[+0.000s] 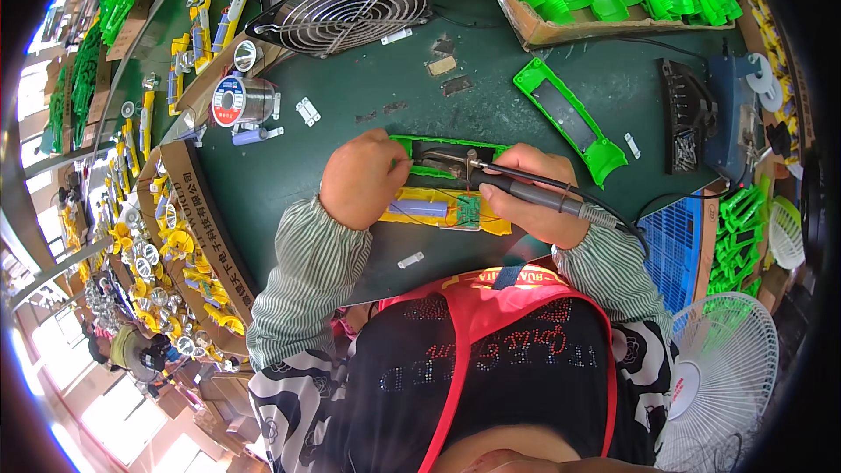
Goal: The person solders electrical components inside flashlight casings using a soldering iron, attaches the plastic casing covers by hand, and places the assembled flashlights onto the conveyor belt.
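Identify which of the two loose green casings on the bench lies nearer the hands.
The middle casing, lying crosswise with the left hand and right hand at its ends; the other green casing lies slanted, apart, to the right.

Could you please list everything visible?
table: one, dark green, centre
soldering iron: one, dark, right hand
green casing: one, green, centre
second casing: one, green, right
yellow casing: one, yellow, nearer than green casing
battery cell: one, blue, in yellow casing
circuit board: one, green, beside cell
solder spool: one, silver, left
tabs: several, whitish, on table
axial fan: one, black, back
cartons: several, brown, both sides
bench unit: one, blue, right
caged fan: one, white, lower right
left hand: one, bare, left
right hand: one, bare, right
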Available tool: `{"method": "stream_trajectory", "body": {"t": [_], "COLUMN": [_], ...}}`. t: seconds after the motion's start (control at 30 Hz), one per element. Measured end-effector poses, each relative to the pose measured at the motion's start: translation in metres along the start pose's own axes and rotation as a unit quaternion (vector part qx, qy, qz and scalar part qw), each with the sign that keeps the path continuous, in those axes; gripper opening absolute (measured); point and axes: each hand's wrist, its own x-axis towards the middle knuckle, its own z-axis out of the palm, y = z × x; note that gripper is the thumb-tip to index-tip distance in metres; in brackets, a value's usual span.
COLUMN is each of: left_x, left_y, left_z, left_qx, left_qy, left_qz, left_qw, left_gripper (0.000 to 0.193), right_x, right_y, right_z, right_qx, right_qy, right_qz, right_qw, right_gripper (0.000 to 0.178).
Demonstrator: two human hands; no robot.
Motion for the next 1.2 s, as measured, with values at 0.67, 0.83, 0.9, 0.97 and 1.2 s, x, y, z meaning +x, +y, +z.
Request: {"method": "stream_trajectory", "body": {"t": [0.67,0.83,0.9,0.97,1.2], "left_x": [0.005,-0.001,-0.002,-0.003,-0.008], "left_y": [0.002,0.007,0.009,0.01,0.012], "left_z": [-0.005,-0.004,-0.003,-0.002,-0.006], "left_qx": [0.016,0.027,0.042,0.047,0.04], "left_qy": [-0.043,-0.017,-0.011,0.001,-0.018], "left_qz": [-0.011,-0.008,-0.009,0.007,-0.024], "left_qw": [0.999,0.999,0.999,0.999,0.999], "left_gripper": [0.012,0.011,0.01,0.01,0.012], "right_x": [-0.006,-0.006,-0.006,-0.008,-0.014], "right_y": [-0.006,-0.008,-0.007,-0.007,-0.012], "right_z": [-0.009,-0.009,-0.01,-0.01,-0.014], "right_qx": [0.029,0.03,0.03,0.047,0.072], "right_qy": [0.033,0.023,0.04,0.042,0.072], "right_qz": [-0.007,-0.013,-0.024,-0.015,-0.01], "right_qw": [0.999,0.999,0.998,0.998,0.995], "right_gripper": [0.018,0.018,0.018,0.018,0.017]}}
